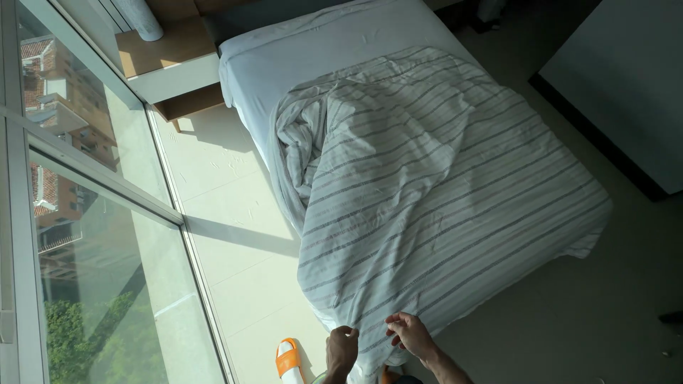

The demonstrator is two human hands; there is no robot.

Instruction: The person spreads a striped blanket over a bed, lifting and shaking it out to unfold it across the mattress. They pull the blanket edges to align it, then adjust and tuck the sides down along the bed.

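Standing by the foot of the bed [370, 28], big floor-to-ceiling window [92, 235] on one side, sunlit tile floor [235, 213] between. White fitted sheet bare at the head end. Striped duvet [441, 178] covers most of the mattress, bunched and twisted along the window-side edge, flatter toward the far side, one corner hanging off. Wooden nightstand [171, 64] by the head. Orange slide sandal [289, 358] on the floor near the person's feet. Both hands at the duvet's near bottom edge: left hand [342, 348] closed, pinching a fold of fabric; right hand [411, 334] fingers curled, gripping the hem just beside it. Step in hand looks like taking hold of the foot-end edge. Next move likely calls for a firm grip and an even pull or shake to flatten the bunched side.
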